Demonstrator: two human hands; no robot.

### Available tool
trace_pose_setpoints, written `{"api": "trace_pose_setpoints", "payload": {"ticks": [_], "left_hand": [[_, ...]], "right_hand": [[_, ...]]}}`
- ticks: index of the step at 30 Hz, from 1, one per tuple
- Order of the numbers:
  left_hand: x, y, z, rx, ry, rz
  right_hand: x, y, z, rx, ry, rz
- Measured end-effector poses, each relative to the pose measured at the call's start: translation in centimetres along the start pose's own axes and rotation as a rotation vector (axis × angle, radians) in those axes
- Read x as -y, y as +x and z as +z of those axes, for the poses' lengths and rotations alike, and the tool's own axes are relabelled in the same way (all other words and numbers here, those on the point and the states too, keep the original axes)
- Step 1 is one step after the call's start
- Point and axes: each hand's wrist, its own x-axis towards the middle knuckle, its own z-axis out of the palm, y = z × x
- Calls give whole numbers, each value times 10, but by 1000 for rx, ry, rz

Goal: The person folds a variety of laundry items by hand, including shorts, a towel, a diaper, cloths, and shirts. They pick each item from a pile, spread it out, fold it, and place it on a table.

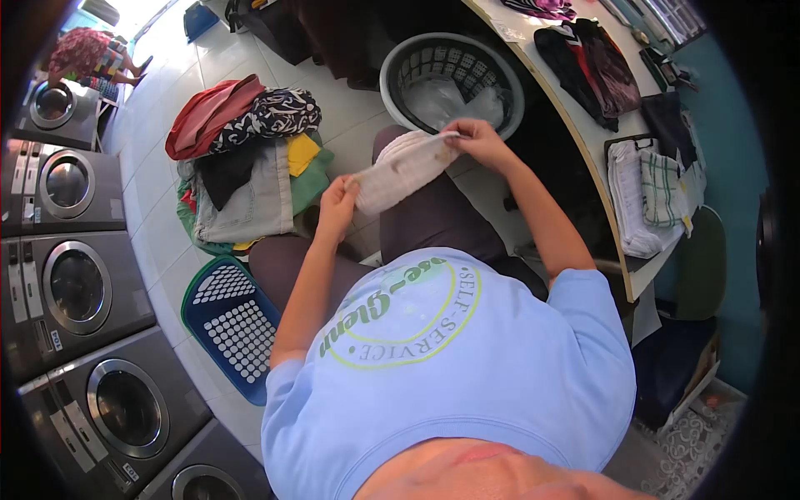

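Observation:
A folded white cloth (404,173) with brownish stains is stretched between my two hands, above my lap. My left hand (337,204) pinches its lower left end. At the upper right end, my right hand (479,143) grips the edge between thumb and fingers. Just beyond the cloth stands a round grey laundry basket (386,83) with clear plastic inside. To the left of my hands, a pile of clothes rises from the floor, with a red garment (212,117), a black-and-white patterned one (271,117) and a grey one (250,196).
A blue plastic basket (242,333) with round holes sits by my left leg. Front-loading washing machines (79,283) line the left side. On my right, a table (612,179) carries folded dark clothes (592,71) and white towels (631,200). Another person (83,54) is at the far left.

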Motion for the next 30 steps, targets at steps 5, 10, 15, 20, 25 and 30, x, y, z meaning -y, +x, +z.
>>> {"api": "trace_pose_setpoints", "payload": {"ticks": [5, 10, 15, 20, 25, 30], "left_hand": [[81, 39, -6, -227, 147, -141], [80, 20, 4, -141, 41, -426], [62, 15, 1, -116, -300, -426], [64, 20, -4, -68, -392, -483], [36, 5, 13, -97, -312, -413], [26, -7, 27, -14, -245, -256]], "right_hand": [[-56, 49, 29, -174, -24, -27], [-76, 39, 38, -205, 193, 501], [-73, 11, 41, -231, 230, 372], [-61, 1, 47, -232, 145, 465], [-58, -9, 81, -416, 279, 357], [-68, 4, 72, -436, 592, 208]]}}
